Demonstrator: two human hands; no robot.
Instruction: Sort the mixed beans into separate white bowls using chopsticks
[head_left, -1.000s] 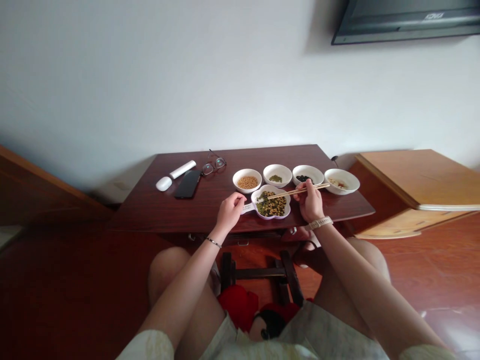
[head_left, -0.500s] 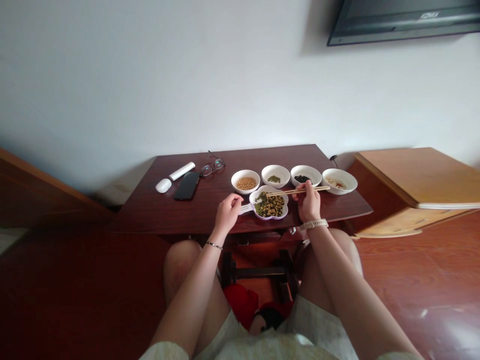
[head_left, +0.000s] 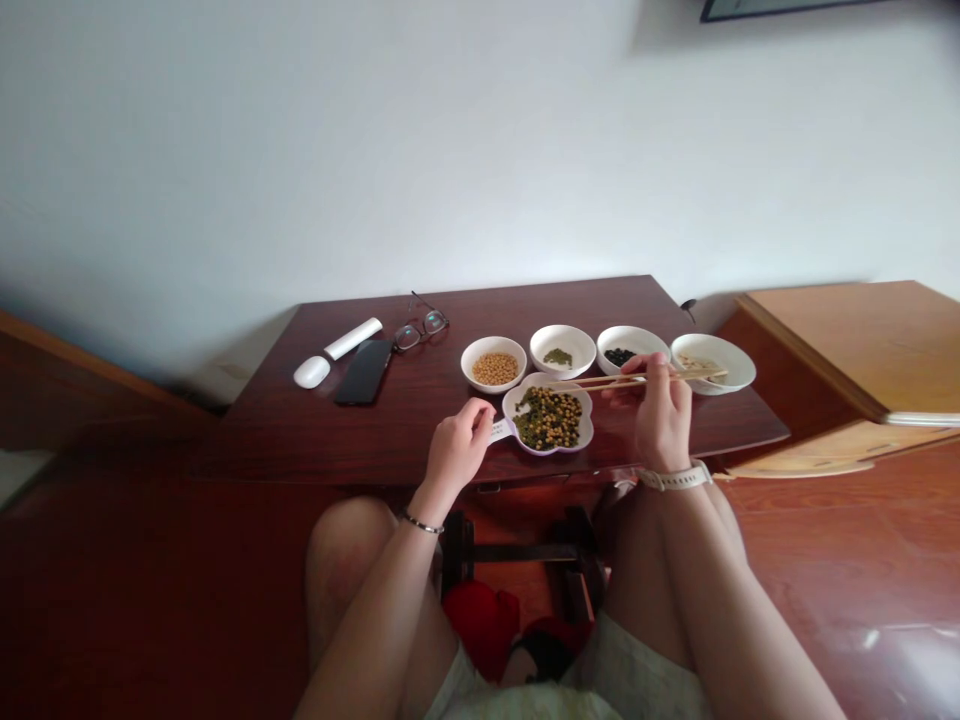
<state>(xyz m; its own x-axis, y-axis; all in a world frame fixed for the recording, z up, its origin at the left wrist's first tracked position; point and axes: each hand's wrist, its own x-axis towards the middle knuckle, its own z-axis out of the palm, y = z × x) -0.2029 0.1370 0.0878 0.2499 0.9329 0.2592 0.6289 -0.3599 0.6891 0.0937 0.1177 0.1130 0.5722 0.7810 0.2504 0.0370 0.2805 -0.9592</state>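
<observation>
A dark red wooden table stands against a white wall, with a light wooden cabinet on the right side and a reddish floor below. On the table, four white bowls stand in a row. The first bowl has yellow soybeans, the second bowl has a small amount of green beans, the third bowl has black beans, and the last bowl has only a little pale food. In front of the second bowl lies a flower-shaped plate with a mix of beans. The left hand is loosely curled, and its fingers are at the plate's white handle, but I cannot tell if they grip it. The right hand is closed around wooden chopsticks, with one end over the last bowl and the other end over the plate. Left of the hands lie a black phone, glasses and a white mouse.
</observation>
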